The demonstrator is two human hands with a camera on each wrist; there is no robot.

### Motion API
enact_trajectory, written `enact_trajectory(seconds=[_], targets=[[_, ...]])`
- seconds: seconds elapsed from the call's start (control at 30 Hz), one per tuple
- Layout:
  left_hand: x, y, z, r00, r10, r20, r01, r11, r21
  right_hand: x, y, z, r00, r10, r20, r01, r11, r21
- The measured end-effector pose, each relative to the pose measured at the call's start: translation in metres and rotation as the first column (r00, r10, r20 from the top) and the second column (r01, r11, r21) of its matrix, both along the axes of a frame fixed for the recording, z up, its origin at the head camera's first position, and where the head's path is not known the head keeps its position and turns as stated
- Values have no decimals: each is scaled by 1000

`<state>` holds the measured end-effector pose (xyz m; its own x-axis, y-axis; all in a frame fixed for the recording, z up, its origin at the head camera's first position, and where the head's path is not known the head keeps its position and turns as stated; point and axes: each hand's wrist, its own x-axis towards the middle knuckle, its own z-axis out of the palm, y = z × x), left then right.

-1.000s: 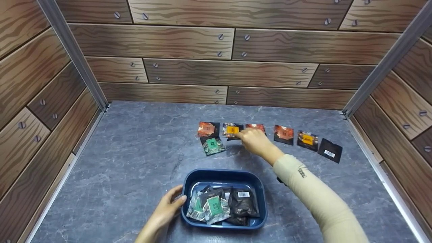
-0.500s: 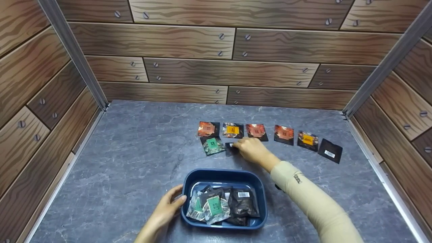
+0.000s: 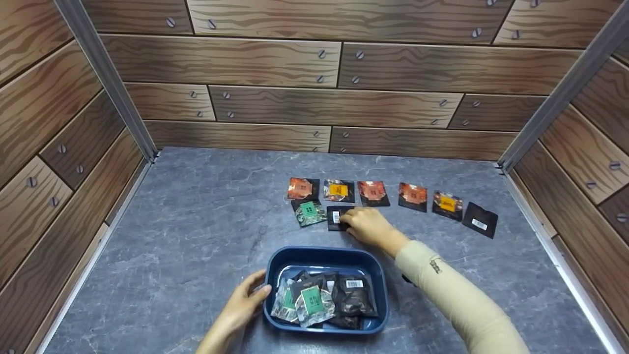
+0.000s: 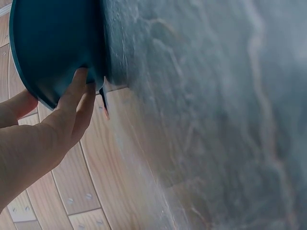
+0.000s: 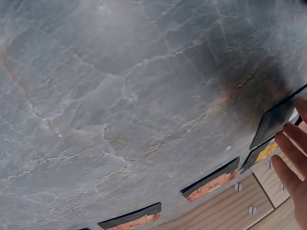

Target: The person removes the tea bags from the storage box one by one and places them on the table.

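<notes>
In the head view, my left hand point(image 3: 243, 302) holds the left side of a dark blue plastic tub point(image 3: 327, 250). The left wrist view shows its thumb at the rim and its fingers point(image 4: 74, 93) against the tub's outer wall. Inside lie several packets, some with a green label point(image 3: 312, 300), others plain black with a white barcode point(image 3: 355, 295). Farther back, my right hand point(image 3: 371, 226) pinches the right part of a flat black sachet point(image 3: 336, 226) with a white barcode label. Its fingers hide part of that sachet. A green-labelled sachet point(image 3: 309, 213) lies just left of it.
Behind stands a row of flat sachets: orange point(image 3: 302, 188), yellow point(image 3: 339, 190), orange point(image 3: 373, 191), orange point(image 3: 413, 195), yellow point(image 3: 447, 204) and a black one point(image 3: 481, 221) at the right. Wood-patterned walls point(image 3: 275, 103) surround the grey marbled surface point(image 3: 196, 236) on three sides.
My right hand has drawn back from the row towards the tub, and the black sachet now lies flat beside the green one, below the yellow one. My left hand and the tub have stayed put.
</notes>
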<state>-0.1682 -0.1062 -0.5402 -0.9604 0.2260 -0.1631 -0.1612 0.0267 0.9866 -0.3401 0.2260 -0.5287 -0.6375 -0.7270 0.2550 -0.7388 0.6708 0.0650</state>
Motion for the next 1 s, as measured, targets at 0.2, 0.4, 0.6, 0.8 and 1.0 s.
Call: enact_trajectory(seconds=[0.2,0.4,0.6,0.8,1.0], targets=[[0,0,1,1000,-6,-13,6,1000,-15,3,4,17,1000,-9,-2,9,995,-101],[0,-1,1,1000,-11,-23,11,1000,-18,14,3,36,995,61,-85,-72,988,-133],[0,-1,1,1000,-15,-1,15,1000,5,33,-2,44,969,184,-167,-205,972,-118],[1,1,3,1000,-4,14,4,1000,19,55,-11,52,948,252,-196,-264,964,-36],[2,0,4,1000,-2,16,2,1000,2,78,-25,57,907,356,-225,-362,932,16]])
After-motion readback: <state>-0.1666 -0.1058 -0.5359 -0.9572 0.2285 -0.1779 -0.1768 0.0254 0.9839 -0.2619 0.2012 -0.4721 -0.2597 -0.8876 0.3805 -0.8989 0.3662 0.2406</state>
